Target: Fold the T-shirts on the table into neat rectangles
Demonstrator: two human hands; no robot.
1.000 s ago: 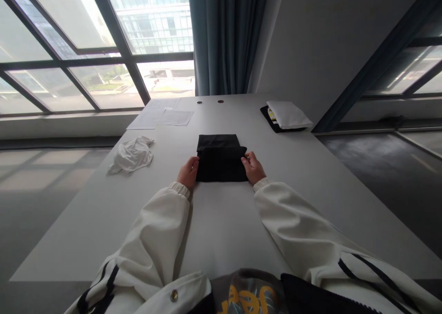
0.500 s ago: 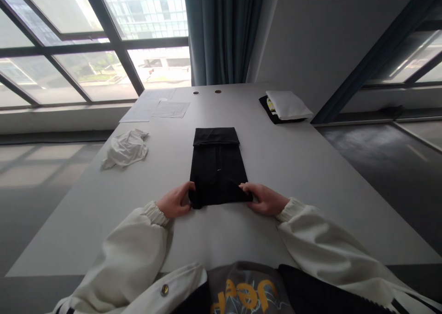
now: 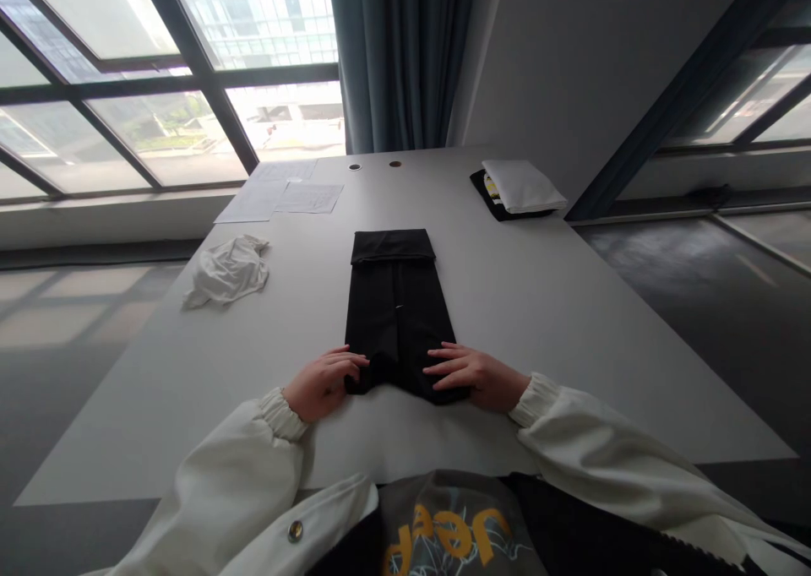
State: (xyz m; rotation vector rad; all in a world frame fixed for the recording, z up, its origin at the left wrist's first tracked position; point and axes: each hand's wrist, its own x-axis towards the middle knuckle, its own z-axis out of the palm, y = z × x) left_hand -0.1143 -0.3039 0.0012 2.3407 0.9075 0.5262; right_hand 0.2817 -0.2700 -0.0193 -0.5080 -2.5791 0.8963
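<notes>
A folded black garment (image 3: 397, 306) lies lengthwise on the table in front of me, its far end turned back in a flat band. A small white mark shows near its middle. At the near left corner, my left hand (image 3: 322, 382) has its fingers curled over the cloth, with the thumb hidden. My right hand (image 3: 478, 377) rests on the near right corner, fingers stretched and spread over the fabric. Between the two hands the near edge is uneven, bowing up in the middle.
The white table (image 3: 304, 306) holds a crumpled white cloth (image 3: 229, 270) on the left. Paper sheets (image 3: 308, 198) lie at the far left. A folded white item (image 3: 525, 186) sits on a black one at the far right. Two round holes pierce the far edge.
The garment's near end now reaches closer to me, and its edge has gone from straight to uneven. My right hand's fingers have changed from gripping the corner to lying spread on it.
</notes>
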